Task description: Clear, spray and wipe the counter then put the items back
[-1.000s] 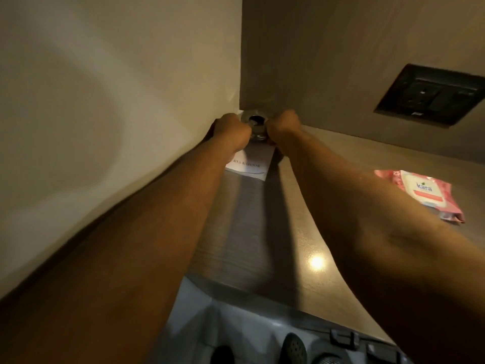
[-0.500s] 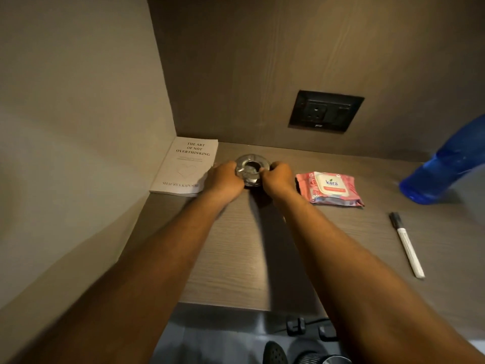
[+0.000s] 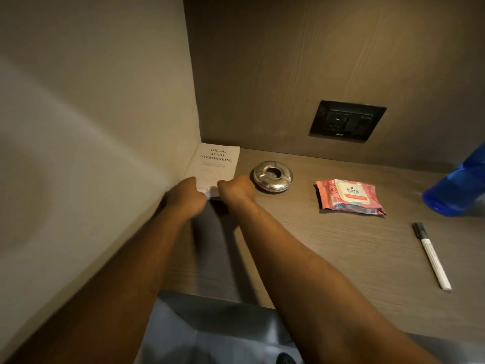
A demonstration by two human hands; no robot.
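We are resting both hands on the near edge of the book (image 3: 216, 166), the left hand (image 3: 186, 197) at its near left corner and the right hand (image 3: 234, 189) at its near right corner. The fingers are curled under and hidden behind the knuckles, so we cannot tell whether either hand is actually gripping the book or only touching it. The book is lying flat on the counter (image 3: 328, 248), tucked into the back left corner against both walls. Just right of our right hand the steel ashtray (image 3: 273, 176) is sitting upright, apart from the book. Farther right the pink wipes packet (image 3: 350, 197) is lying flat, and beyond it the blue spray bottle (image 3: 458, 190) is showing at the frame edge. Nearer us, the white marker (image 3: 431, 256) is lying on the counter. A black wall socket (image 3: 347, 120) is sitting on the back wall.
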